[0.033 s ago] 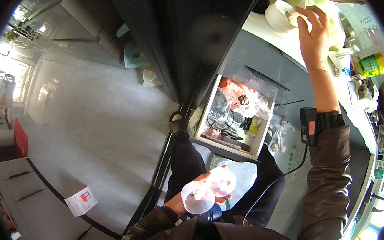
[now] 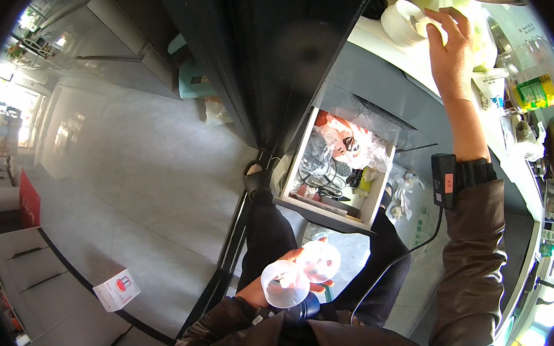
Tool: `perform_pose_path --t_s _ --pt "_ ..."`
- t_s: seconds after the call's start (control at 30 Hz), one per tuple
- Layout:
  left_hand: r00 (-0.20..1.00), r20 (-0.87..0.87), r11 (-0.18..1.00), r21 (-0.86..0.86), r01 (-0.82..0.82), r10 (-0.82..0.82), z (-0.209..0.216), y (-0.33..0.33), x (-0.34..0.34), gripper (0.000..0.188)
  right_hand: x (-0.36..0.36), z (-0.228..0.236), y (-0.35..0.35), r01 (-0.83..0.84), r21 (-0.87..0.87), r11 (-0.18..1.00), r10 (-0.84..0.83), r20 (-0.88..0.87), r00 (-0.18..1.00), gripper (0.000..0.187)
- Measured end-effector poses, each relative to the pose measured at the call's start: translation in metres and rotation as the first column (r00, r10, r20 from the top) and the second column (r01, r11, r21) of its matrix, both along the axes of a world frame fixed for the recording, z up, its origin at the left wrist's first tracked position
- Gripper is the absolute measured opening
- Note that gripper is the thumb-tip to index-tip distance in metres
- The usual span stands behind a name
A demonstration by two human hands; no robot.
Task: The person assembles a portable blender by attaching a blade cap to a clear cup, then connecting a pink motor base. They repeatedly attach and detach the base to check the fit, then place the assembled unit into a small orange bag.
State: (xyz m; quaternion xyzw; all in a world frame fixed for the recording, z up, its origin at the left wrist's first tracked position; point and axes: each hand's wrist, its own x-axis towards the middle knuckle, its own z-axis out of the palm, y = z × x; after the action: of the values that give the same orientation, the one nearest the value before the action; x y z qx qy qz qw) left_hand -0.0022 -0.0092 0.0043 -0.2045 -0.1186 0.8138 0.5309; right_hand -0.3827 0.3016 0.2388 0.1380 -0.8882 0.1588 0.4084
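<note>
My left hand [image 2: 254,294] is low in front of my body, wrapped round two clear, round plastic cups [image 2: 285,284]. They sit side by side, strongly lit, and hide most of that palm. My right hand [image 2: 454,60] reaches out over the counter at the upper right. Its thumb and fingers are bent but apart, beside a white bowl [image 2: 395,24] with a second pale, round piece next to it. Glare makes it hard to tell whether the fingertips touch that piece. Below stands a pulled-out drawer [image 2: 326,215] holding plastic bags [image 2: 350,143], cables and small items.
On the counter [image 2: 368,39] are a white cup [image 2: 492,85] and a clear bottle [image 2: 539,92] with yellow liquid. A tall black panel [image 2: 261,53] stands left of the drawer. A white box [image 2: 116,290] lies at the lower left. A black cable [image 2: 408,254] hangs from my right wrist.
</note>
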Motion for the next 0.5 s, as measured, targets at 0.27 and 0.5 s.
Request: perform_pose_path --t_s 0.27,0.5 --pt "1.0 -0.008 1.0 -0.017 -0.025 0.024 0.006 -0.003 0.005 0.074 0.025 0.006 -0.015 -0.063 -0.04 0.997 0.065 0.058 0.996 0.046" --pt "0.999 -0.053 0.995 -0.1 -0.012 0.007 0.005 -0.001 0.014 0.074 0.145 -0.024 -0.026 -0.125 -0.236 0.964 0.194 0.297 0.935 0.048"
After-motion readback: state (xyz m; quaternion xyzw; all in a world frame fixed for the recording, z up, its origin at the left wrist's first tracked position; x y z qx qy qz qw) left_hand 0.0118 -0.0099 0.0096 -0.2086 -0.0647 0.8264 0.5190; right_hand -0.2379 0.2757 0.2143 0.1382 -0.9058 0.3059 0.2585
